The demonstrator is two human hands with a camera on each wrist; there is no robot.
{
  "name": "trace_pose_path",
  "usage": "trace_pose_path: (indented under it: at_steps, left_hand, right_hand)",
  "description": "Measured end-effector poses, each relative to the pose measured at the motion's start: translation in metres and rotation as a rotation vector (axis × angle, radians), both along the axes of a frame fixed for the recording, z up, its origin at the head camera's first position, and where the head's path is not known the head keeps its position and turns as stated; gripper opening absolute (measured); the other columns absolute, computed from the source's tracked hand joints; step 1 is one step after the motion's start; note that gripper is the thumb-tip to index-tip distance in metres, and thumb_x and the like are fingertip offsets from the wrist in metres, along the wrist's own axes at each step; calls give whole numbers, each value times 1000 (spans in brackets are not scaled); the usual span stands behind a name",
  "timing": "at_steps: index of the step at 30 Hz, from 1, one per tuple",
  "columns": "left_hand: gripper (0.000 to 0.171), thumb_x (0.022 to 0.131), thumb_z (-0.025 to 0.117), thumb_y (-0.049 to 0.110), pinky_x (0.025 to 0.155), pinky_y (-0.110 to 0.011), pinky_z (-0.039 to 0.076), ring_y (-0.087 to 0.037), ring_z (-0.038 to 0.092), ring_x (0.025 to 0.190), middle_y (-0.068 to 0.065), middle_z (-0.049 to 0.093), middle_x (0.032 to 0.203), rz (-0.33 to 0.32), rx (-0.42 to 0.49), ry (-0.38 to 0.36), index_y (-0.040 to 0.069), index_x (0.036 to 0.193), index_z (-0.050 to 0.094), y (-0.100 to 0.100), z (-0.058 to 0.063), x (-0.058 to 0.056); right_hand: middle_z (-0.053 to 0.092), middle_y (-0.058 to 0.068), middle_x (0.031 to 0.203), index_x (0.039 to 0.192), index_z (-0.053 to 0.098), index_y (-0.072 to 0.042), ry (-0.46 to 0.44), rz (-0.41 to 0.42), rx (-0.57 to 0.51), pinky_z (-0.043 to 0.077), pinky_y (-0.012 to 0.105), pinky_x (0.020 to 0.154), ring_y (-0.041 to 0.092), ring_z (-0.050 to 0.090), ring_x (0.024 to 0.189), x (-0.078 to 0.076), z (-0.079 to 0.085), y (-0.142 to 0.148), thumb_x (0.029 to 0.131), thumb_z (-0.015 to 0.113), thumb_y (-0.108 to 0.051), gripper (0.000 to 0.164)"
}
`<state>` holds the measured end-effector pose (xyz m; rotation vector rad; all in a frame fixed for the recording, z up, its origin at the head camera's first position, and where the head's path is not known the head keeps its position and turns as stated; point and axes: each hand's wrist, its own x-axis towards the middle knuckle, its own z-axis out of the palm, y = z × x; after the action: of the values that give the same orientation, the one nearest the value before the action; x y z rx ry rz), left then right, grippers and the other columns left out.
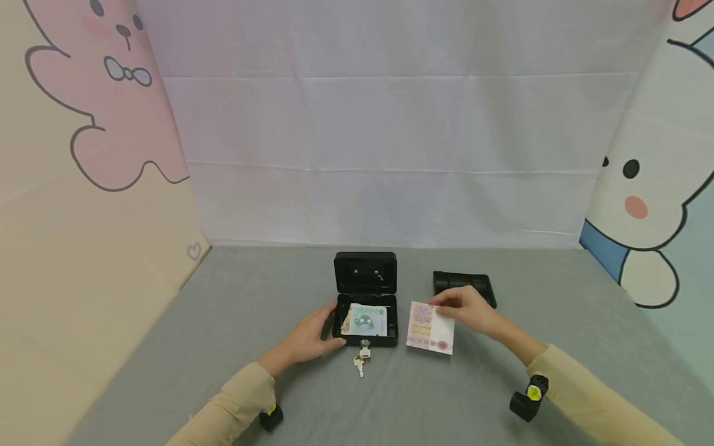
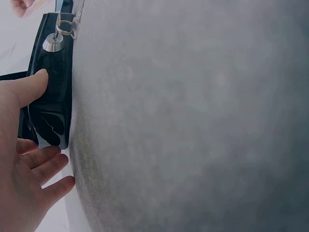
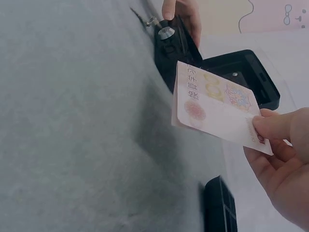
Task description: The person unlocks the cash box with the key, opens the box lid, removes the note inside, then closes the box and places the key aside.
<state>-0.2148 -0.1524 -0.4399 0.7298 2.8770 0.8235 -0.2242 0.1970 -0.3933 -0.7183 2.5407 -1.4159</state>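
A small black cash box (image 1: 382, 341) stands with its lid (image 1: 365, 263) raised at the middle of the table. Bluish-green banknotes (image 1: 368, 322) lie inside it. A key ring with keys (image 1: 359, 364) hangs from the front lock (image 2: 54, 42). My left hand (image 1: 307, 337) holds the box's near left corner, thumb on the front wall and fingers along the side. To the right of the box, my right hand (image 1: 471, 310) pinches pinkish-white banknotes (image 3: 212, 104) by one edge, thumb on top. They hang above the table, apart from the box.
A black compartmented tray (image 1: 460, 280) lies right of the box, partly hidden behind the right hand. Grey cloth (image 1: 223, 297) covers the table. A white sheet (image 1: 390, 204) hangs behind it, and cartoon-printed panels (image 1: 134, 217) stand at both sides.
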Motion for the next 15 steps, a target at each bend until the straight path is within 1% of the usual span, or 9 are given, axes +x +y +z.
trace_pose_path:
  at_steps: [3,10,15]
  left_hand:
    - [78,82,65,36,101,-45,34,-32,37,127,-18,36,140,4,-3,-3,-1,140,30,0,-1,0]
    - [77,82,65,37,101,-44,34,-31,37,127,-17,37,140,8,-11,4,-1,140,30,0,-2,-1]
    - [78,82,66,37,101,-44,34,-31,37,127,-17,37,140,5,-5,-1,-1,139,30,0,-2,-1]
  right_hand:
    - [65,15,98,101,66,3,-26,-6,14,49,22,62,7,56,75,1,-6,4,85,62,-6,19]
    - [65,18,98,100,66,6,-80,33,-20,48,21,60,6,54,74,1,-21,5,84,61,-2,19]
    - [65,15,95,98,67,5,-57,23,-5,46,20,58,8,52,72,1,-29,0,83,62,-2,17]
